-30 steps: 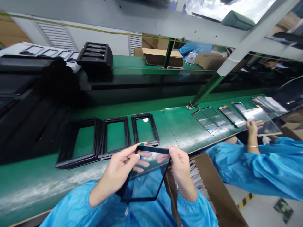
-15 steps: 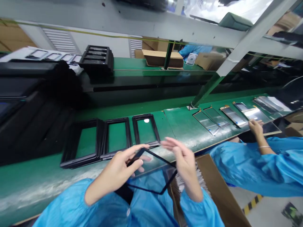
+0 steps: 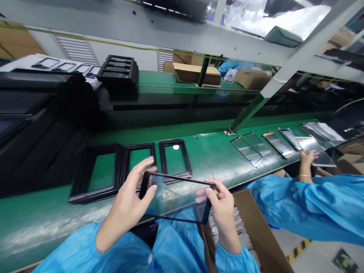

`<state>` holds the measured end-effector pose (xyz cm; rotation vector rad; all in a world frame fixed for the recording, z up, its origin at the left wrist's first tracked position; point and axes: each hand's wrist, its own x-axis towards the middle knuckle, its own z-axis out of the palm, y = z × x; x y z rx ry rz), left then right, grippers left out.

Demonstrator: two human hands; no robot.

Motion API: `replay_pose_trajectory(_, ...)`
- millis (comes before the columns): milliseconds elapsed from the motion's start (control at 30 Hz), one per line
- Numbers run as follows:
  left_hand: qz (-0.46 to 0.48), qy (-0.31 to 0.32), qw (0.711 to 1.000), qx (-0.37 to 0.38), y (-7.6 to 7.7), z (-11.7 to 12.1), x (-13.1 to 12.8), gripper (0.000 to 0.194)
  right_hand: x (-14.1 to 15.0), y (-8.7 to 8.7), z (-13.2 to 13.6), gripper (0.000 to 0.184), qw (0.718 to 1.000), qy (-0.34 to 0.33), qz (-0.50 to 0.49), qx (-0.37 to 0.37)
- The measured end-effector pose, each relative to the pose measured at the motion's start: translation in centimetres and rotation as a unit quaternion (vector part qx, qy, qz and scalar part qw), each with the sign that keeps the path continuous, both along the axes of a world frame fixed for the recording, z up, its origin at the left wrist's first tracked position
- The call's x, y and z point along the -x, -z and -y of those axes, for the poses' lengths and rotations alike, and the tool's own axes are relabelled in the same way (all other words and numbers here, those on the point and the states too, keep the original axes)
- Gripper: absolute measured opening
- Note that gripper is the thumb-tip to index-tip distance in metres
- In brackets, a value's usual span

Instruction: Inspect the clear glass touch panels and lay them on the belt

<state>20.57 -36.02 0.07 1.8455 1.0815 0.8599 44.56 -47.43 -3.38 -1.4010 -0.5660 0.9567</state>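
Note:
Between my hands is a clear glass touch panel with a black border [image 3: 173, 197], held above the bench's front edge and slightly tilted. My left hand [image 3: 132, 197] grips its left end, thumb on the near face and fingers behind. At the right end my right hand [image 3: 220, 203] pinches the border, with a short orange tab showing by its fingers. Just beyond the panel lie black rectangular frames in stacks: a right stack [image 3: 186, 161], a middle stack [image 3: 154, 151] and a thicker left stack [image 3: 119, 167].
Clear panels [image 3: 247, 149] with orange tabs lie along the green bench [image 3: 210, 151] to the right. A co-worker's hand [image 3: 307, 161] touches a panel there. A green-and-white post [image 3: 253, 108] rises from the bench. An open cardboard box [image 3: 263, 231] stands by my right arm. Dark trays [image 3: 42, 132] pile up at left.
My right hand has closed on the panel's right end, where it was apart before. The panel has turned more level and risen, and my left hand has moved left with it.

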Motion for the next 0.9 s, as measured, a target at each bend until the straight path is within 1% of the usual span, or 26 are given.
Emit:
replay_pose_trajectory(33, -0.046, 0.020, 0.996, -0.076, -0.2, -0.3, -0.2, 0.049, 0.2, -0.3, 0.0, 0.043, 1.000, -0.012, 0.010, 0.002)
replay_pose_trajectory(67, -0.090, 0.055, 0.985, -0.135, -0.4, -0.5, -0.5, 0.046, 0.4, -0.5, 0.0, 0.042, 0.999, -0.025, 0.019, 0.004)
replay_pose_trajectory(100, -0.127, 0.101, 0.972, -0.170, -0.6, -0.7, -0.8, 0.041, 0.7, -0.6, 0.1, 0.042, 0.999, -0.038, 0.027, 0.006)
replay_pose_trajectory(133, -0.154, 0.149, 0.960, -0.180, -0.8, -0.8, -1.1, 0.034, 1.1, -0.5, 0.3, 0.042, 0.998, -0.046, 0.033, 0.008)
replay_pose_trajectory(200, -0.181, 0.217, 0.946, -0.161, -1.1, -0.8, -1.5, 0.029, 1.5, 0.1, 0.7, 0.041, 0.998, -0.044, 0.037, 0.011)
replay_pose_trajectory(233, -0.184, 0.227, 0.943, -0.156, -1.3, -0.8, -1.5, 0.028, 1.6, 0.5, 0.7, 0.041, 0.999, -0.036, 0.035, 0.009)
replay_pose_trajectory(267, -0.180, 0.218, 0.945, -0.165, -1.5, -0.8, -1.2, 0.028, 1.5, 0.9, 0.6, 0.041, 0.999, -0.026, 0.030, 0.007)
replay_pose_trajectory(300, -0.167, 0.183, 0.950, -0.189, -1.7, -0.8, -0.8, 0.029, 1.2, 1.4, 0.3, 0.043, 1.000, -0.016, 0.021, 0.001)
replay_pose_trajectory(333, -0.143, 0.118, 0.958, -0.220, -1.9, -0.7, -0.2, 0.035, 1.0, 1.8, -0.3, 0.045, 1.000, -0.008, 0.007, -0.010)
replay_pose_trajectory(367, -0.101, 0.029, 0.963, -0.247, -2.1, -0.6, 0.5, 0.047, 0.8, 2.1, -1.1, 0.047, 0.999, -0.001, -0.015, -0.030)
replay_pose_trajectory(400, -0.038, -0.064, 0.964, -0.254, -2.3, -0.4, 1.2, 0.062, 0.7, 2.3, -2.1, 0.049, 0.997, 0.006, -0.042, -0.057)
replay_pose_trajectory(433, 0.038, -0.133, 0.964, -0.229, -2.5, -0.2, 1.9, 0.075, 0.9, 2.3, -3.3, 0.050, 0.993, 0.010, -0.074, -0.089)
replay_pose_trajectory(467, 0.120, -0.162, 0.964, -0.173, -2.6, 0.0, 2.5, 0.084, 1.3, 2.3, -4.6, 0.049, 0.987, 0.011, -0.104, -0.123)
replay_pose_trajectory(500, 0.194, -0.156, 0.964, -0.097, -2.6, 0.3, 3.0, 0.087, 2.0, 2.2, -5.9, 0.048, 0.979, 0.007, -0.129, -0.155)
replay_pose_trajectory(533, 0.251, -0.127, 0.959, -0.015, -2.6, 0.5, 3.4, 0.083, 3.0, 2.0, -7.3, 0.047, 0.973, -0.003, -0.146, -0.180)
replay_pose_trajectory(567, 0.287, -0.099, 0.951, 0.052, -2.6, 0.7, 3.8, 0.075, 4.0, 1.9, -8.6, 0.045, 0.968, -0.018, -0.155, -0.198)
replay_pose_trajectory(600, 0.301, -0.088, 0.945, 0.095, -2.6, 0.7, 4.3, 0.065, 5.1, 1.8, -9.7, 0.043, 0.964, -0.035, -0.157, -0.211)
replay_pose_trajectory(633, 0.298, -0.103, 0.943, 0.105, -2.9, 0.6, 4.9, 0.056, 6.1, 1.7, -10.6, 0.043, 0.962, -0.051, -0.152, -0.220)
replay_pose_trajectory(667, 0.283, -0.134, 0.946, 0.079, -3.2, 0.1, 5.8, 0.049, 6.9, 1.8, -11.3, 0.046, 0.962, -0.063, -0.138, -0.227)
replay_pose_trajectory(700, 0.255, -0.167, 0.952, 0.027, -3.9, -0.6, 6.9, 0.044, 7.5, 2.0, -11.7, 0.050, 0.964, -0.071, -0.117, -0.228)
replay_pose_trajectory(733, 0.213, -0.199, 0.956, -0.044, -4.7, -1.7, 8.3, 0.040, 7.7, 2.4, -11.8, 0.054, 0.968, -0.075, -0.089, -0.224)
replay_pose_trajectory(767, 0.157, -0.226, 0.953, -0.124, -5.8, -3.3, 10.0, 0.038, 7.7, 2.9, -11.7, 0.059, 0.972, -0.078, -0.058, -0.215)
replay_pose_trajectory(800, 0.088, -0.255, 0.941, -0.206, -7.0, -5.2, 11.8, 0.038, 7.4, 3.6, -11.3, 0.062, 0.976, -0.084, -0.028, -0.201)
replay_pose_trajectory(833, 0.001, -0.283, 0.922, -0.265, -8.2, -7.4, 13.6, 0.038, 7.1, 4.4, -10.8, 0.062, 0.979, -0.090, -0.002, -0.185)
replay_pose_trajectory(867, -0.086, -0.308, 0.901, -0.294, -9.3, -9.8, 15.4, 0.038, 6.7, 5.2, -10.2, 0.061, 0.981, -0.096, 0.021, -0.168)
replay_pose_trajectory(900, -0.179, -0.328, 0.881, -0.290, -10.3, -12.2, 17.1, 0.040, 6.4, 6.1, -9.5, 0.059, 0.982, -0.100, 0.039, -0.153)
